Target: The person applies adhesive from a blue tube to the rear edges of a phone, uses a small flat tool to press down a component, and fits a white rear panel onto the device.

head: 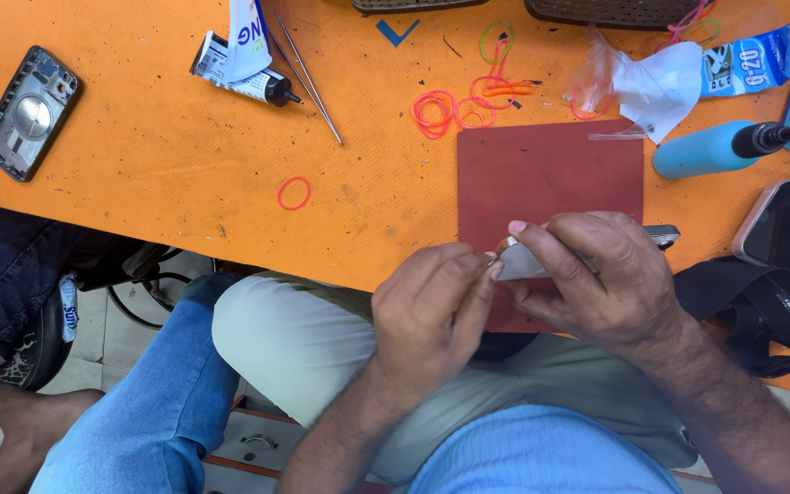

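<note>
I see a big orange table [185, 165] across the top of the frame, and my knees poke out under it at the bottom. A dark red mat [550, 169] lies on the table right of the middle, I think to give soft ground for the work. My two hands meet just over its lower edge. My right hand [605, 274] wraps around a phone [528, 265], fingers curled tight, thumb on top, likely to keep it from slipping. The phone is tipped on its side, so I see mostly its thin grey edge, and its far end sticks out past my right fingers. My left hand [432, 311] has its fingers pressed together, with the tips pinching at the left end of the phone; what they pinch is too small to tell. A phone shell [29, 112] lies at the upper left. A blue bottle [706, 149] lies at the upper right. A glue tube [244, 80] and tweezers [308, 82] sit top middle. Small rubber bands [468, 101] are scattered near the mat.
</note>
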